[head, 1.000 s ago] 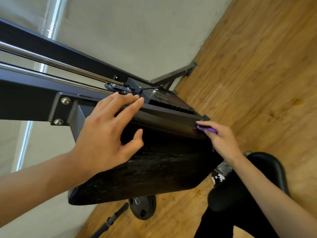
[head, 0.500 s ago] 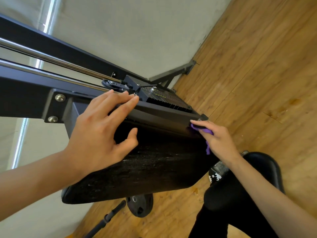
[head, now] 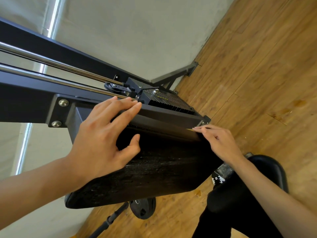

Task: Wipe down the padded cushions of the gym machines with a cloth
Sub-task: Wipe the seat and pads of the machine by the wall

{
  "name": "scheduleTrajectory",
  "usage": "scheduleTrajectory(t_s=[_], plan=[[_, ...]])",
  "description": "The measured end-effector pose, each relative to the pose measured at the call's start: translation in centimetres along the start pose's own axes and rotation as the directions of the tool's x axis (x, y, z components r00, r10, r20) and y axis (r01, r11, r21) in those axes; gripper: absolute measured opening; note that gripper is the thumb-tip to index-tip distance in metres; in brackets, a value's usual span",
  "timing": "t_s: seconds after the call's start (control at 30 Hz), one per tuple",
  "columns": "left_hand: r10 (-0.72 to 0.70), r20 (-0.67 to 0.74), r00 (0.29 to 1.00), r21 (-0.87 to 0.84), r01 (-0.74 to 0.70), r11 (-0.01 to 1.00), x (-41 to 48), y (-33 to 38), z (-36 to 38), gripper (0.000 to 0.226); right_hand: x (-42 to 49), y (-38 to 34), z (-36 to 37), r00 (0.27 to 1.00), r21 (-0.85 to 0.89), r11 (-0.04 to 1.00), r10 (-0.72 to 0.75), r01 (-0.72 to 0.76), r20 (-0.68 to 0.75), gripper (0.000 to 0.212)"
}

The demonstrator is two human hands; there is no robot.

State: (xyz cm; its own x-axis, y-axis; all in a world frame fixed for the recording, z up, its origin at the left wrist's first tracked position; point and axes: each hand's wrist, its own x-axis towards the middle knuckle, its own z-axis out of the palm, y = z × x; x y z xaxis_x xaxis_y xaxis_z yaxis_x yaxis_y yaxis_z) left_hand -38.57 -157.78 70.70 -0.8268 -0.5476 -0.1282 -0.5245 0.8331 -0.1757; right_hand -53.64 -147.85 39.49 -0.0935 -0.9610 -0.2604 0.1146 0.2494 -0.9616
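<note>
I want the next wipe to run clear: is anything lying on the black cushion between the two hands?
Nothing visible does. The black cushion is bare between the left hand, resting at its upper edge by the frame bar, and the right hand at its far corner.

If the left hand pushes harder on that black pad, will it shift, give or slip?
Probably won't shift: the black pad backs onto a steel frame with a bolted bracket. Its padded surface likely gives slightly. It glistens in streaks, so it may be damp and a bit slick under the left hand.
</note>
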Motion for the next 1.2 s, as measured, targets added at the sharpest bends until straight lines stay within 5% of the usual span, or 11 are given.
scheduleTrajectory(t_s=[0.3, 0.43, 0.67, 0.87, 1.1, 1.2], plan=[[-0.005, 0.017, 1.000, -0.006, 0.005, 1.000, 0.0, -0.1, 0.0, 0.054, 0.3, 7.1, -1.4, 0.988, 0.058, 0.986, 0.155, -0.155, 0.000, 0.026], [-0.012, 0.018, 1.000, -0.001, 0.012, 1.000, 0.0, -0.1, -0.2, 0.055, 1.1, 8.7, -2.1, 0.940, 0.099, 0.936, 0.341, -0.337, -0.025, 0.027], [-0.005, 0.023, 1.000, 0.003, 0.005, 1.000, 0.0, -0.2, -0.1, 0.055, -0.4, 2.1, 0.0, 0.999, 0.101, 0.995, 0.025, -0.023, -0.022, 0.029], [-0.006, 0.012, 1.000, 0.004, 0.006, 1.000, 0.0, -0.2, 0.0, 0.053, 1.1, 6.6, -1.2, 0.952, 0.169, 0.945, 0.296, -0.280, -0.079, 0.022], [0.004, 0.013, 1.000, -0.005, -0.004, 1.000, -0.1, -0.2, 0.0, 0.054, 0.0, 5.0, -1.2, 0.982, 0.009, 0.984, 0.178, -0.178, -0.059, 0.026], [0.001, 0.012, 1.000, 0.004, -0.001, 1.000, 0.0, -0.1, -0.1, 0.053, 0.6, 7.9, -2.1, 0.910, 0.018, 0.919, 0.392, -0.394, -0.132, 0.023]])
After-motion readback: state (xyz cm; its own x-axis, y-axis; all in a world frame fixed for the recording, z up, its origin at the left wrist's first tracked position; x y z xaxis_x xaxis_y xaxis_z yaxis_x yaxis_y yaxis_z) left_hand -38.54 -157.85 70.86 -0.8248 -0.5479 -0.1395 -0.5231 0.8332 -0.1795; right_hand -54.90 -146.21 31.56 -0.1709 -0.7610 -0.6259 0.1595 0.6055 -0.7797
